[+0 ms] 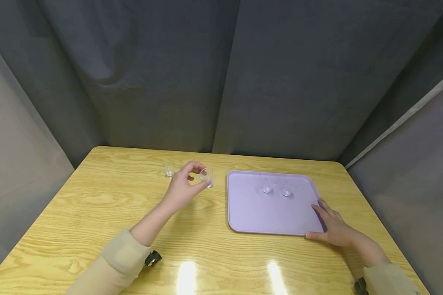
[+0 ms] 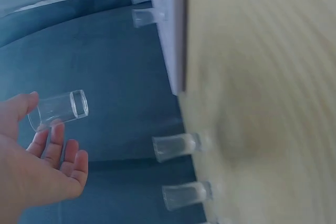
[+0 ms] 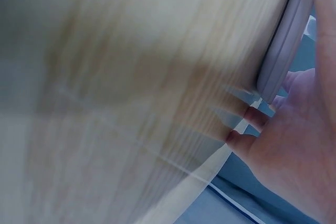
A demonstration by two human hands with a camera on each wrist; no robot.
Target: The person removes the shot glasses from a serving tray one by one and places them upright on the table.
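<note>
The left hand (image 1: 184,186) pinches a small clear glass (image 1: 207,177) at frame centre, just left of the purple tray (image 1: 251,217); the right hand (image 1: 334,227) rests flat on the tray's lower-right corner.

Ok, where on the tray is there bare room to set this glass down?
The purple tray is bare across its near half and left side, bordered by its near rim and the right hand at the near right corner. Two small glasses crowd the far middle. The left hand holds the glass left of the tray.
</note>
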